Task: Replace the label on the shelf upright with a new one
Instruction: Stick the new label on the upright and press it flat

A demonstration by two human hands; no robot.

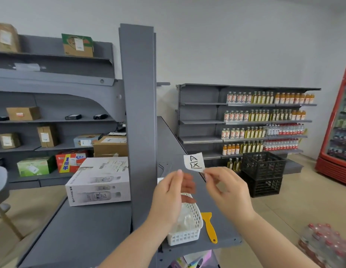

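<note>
right hand (226,190) pinching white label (194,162) by its lower edge, left hand (169,198) beside, grey shelf upright (140,113) behind, white basket (187,232), yellow scraper (209,226) on shelf

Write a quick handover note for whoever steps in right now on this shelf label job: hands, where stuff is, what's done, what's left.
Right hand: pinching the label, marked "A" and a character, by its lower edge.
Left hand: raised beside it, fingers open, holding nothing; blurred.
Upright: grey post just left of the hands; no label visible on its face.
On the shelf below: white basket, yellow scraper beside it.
Done: label in hand.
Left: fix a label on the upright. I cannot tell whether the held one is old or new.
</note>
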